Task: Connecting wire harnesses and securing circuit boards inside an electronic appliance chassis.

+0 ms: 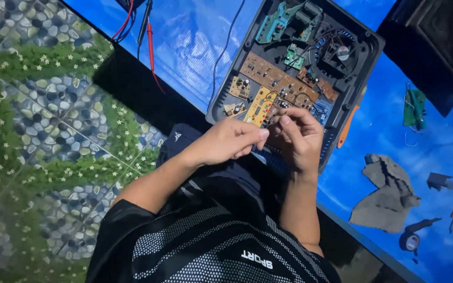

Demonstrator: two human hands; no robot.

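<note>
The case (219, 99) lies open at twelve o'clock from my lap, half on the blue sheet (195, 36), its near edge hidden under my hands. Inside it sit brown and yellow boards (268, 78), a green board (293, 56) and a fan (343, 52) toward one o'clock. My left hand (226, 141) and right hand (297, 137) meet fingertip to fingertip over the near boards, both pinched narrow on something too small for me to make out. If I tug, I judge a thin wire or solder joint could tear, or the tiny part could drop into the case among the boards. The case overhangs my knees, so a push could tip it. An orange tool (348, 128) lies at three o'clock, red probes (149, 42) at eleven, grey rag (386, 194) and tape (409, 241) at four.
</note>
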